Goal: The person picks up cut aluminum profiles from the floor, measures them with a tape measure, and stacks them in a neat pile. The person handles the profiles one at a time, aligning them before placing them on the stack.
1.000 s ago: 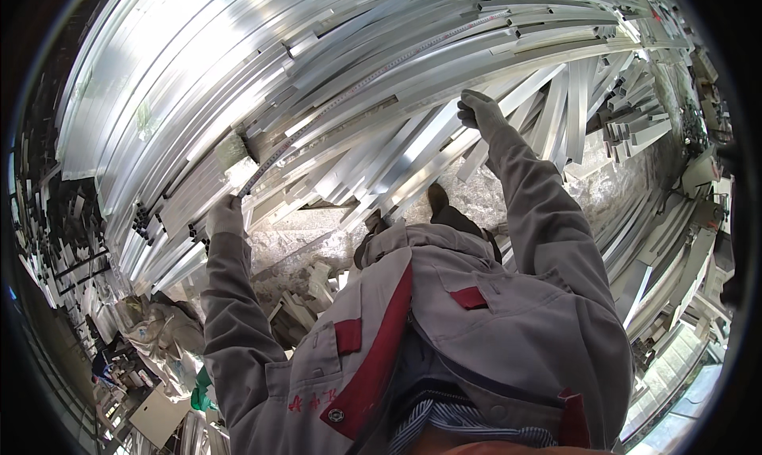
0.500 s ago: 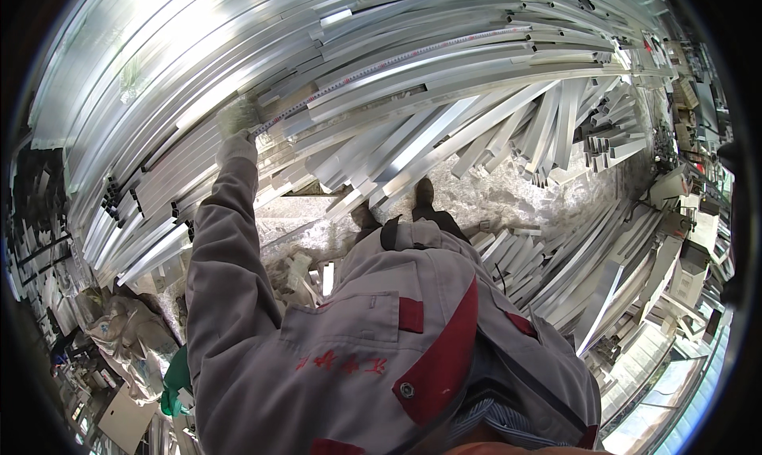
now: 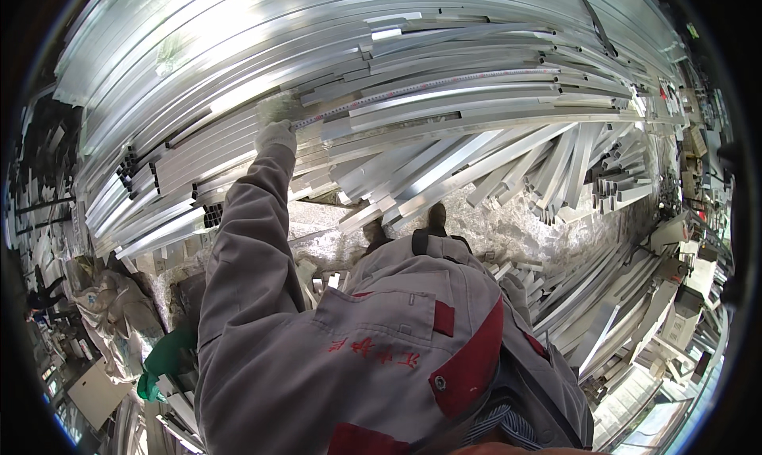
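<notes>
My left hand [image 3: 276,137], in a pale work glove, reaches out over a broad layer of long silvery metal profiles [image 3: 381,149]. Its fingers are closed at the near-left end of an extended tape measure [image 3: 421,86]. The pale, marked blade runs from the hand to the right along the bars, slightly upward in the picture. Whether the tape's case sits inside the glove is hidden, and a blurry patch covers the area just beyond the fingers. My right hand does not appear; only the jacket front shows on that side.
Shorter profiles [image 3: 548,153] fan out toward my boots [image 3: 436,217]. More loose bars [image 3: 595,296] lie to the right. Crumpled pale sacks [image 3: 119,320] and a green cloth-like thing [image 3: 168,360] are at the left. A dark strap [image 3: 594,19] crosses the far bars.
The whole view has shifted, so the bars and tape sit farther right and mostly lower. My left hand stays closed at the tape's end, and the blade remains stretched out.
</notes>
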The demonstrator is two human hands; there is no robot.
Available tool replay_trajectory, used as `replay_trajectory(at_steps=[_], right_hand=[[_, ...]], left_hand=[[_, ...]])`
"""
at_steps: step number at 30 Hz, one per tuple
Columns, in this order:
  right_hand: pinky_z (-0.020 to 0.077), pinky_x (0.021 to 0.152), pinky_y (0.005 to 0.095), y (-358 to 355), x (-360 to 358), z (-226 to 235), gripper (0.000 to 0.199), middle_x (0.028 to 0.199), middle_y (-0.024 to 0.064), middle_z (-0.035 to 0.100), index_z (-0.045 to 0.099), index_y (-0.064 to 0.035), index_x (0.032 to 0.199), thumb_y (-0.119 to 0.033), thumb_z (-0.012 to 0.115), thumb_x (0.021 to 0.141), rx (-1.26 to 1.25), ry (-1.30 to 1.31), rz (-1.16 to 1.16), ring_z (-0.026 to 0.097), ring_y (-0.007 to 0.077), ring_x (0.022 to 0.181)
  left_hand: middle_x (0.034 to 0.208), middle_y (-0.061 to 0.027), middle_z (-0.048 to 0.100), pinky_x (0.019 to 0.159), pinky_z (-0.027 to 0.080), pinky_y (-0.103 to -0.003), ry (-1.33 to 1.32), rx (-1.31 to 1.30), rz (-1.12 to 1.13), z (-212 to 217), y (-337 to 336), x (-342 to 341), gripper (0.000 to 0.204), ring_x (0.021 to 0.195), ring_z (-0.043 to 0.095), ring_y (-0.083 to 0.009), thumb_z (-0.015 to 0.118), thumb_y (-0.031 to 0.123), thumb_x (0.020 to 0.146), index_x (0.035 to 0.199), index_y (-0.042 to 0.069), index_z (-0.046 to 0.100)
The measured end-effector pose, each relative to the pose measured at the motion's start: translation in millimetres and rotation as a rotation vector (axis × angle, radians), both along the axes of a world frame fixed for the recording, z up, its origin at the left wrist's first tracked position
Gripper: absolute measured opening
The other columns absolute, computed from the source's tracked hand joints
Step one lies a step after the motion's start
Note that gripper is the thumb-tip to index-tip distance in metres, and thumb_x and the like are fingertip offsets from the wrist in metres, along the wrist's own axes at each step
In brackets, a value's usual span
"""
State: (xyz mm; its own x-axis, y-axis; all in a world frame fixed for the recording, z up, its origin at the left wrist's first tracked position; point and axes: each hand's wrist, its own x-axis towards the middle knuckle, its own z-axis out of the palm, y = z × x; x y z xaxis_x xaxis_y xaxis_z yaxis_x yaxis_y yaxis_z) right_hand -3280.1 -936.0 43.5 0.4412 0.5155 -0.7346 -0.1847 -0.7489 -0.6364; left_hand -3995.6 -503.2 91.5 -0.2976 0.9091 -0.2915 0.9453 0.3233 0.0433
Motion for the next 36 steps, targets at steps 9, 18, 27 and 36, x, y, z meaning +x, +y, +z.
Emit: replay_trajectory(at_steps=[9,18,27,36], right_hand=[[0.0613,0.081,0.0348,72.1,-9.8,6.3,0.043,0.127,0.0115,0.078,0.067,-0.0009,0.147,-0.017,0.074,0.107,0.109,0.184,0.026,0.076,0.0203,0.103],[0.06,0.081,0.0344,159.8,-55.8,59.8,0.043,0.128,0.0103,0.078,0.068,-0.0037,0.147,-0.021,0.074,0.108,0.298,0.447,-0.001,0.076,0.0195,0.103],[0.0587,0.081,0.034,224.0,-70.8,87.0,0.042,0.13,0.0091,0.079,0.069,-0.0064,0.146,-0.024,0.075,0.109,0.456,0.564,0.048,0.076,0.0187,0.103],[0.056,0.061,0.0272,270.8,-61.8,92.3,0.031,0.113,0.0085,0.082,0.076,-0.0068,0.13,-0.032,0.073,0.111,0.627,0.385,0.149,0.076,0.0174,0.084]], left_hand=[[0.11,-0.015,0.082,0.094,0.062,-0.05,-0.399,0.024,-0.154,-8.8,-70.2,43.7,0.031,0.105,0.078,-0.0394,0.065,0.041,0.107,0.122,0.019,0.081],[0.106,-0.0142,0.082,0.092,0.06,-0.046,-0.891,-0.291,-0.1,-60.8,-203.5,140.1,0.026,0.101,0.078,-0.0375,0.071,0.031,0.101,0.117,0.014,0.083],[0.114,-0.0181,0.082,0.098,0.059,-0.047,-0.935,-0.308,-0.167,-67.0,-265.4,160.2,0.032,0.107,0.077,-0.0387,0.071,0.034,0.1,0.123,0.015,0.084],[0.115,-0.0178,0.082,0.097,0.059,-0.045,-1.008,-0.3,-0.127,-93.5,-294.8,145.1,0.034,0.107,0.078,-0.0357,0.072,0.036,0.101,0.123,0.013,0.084]])
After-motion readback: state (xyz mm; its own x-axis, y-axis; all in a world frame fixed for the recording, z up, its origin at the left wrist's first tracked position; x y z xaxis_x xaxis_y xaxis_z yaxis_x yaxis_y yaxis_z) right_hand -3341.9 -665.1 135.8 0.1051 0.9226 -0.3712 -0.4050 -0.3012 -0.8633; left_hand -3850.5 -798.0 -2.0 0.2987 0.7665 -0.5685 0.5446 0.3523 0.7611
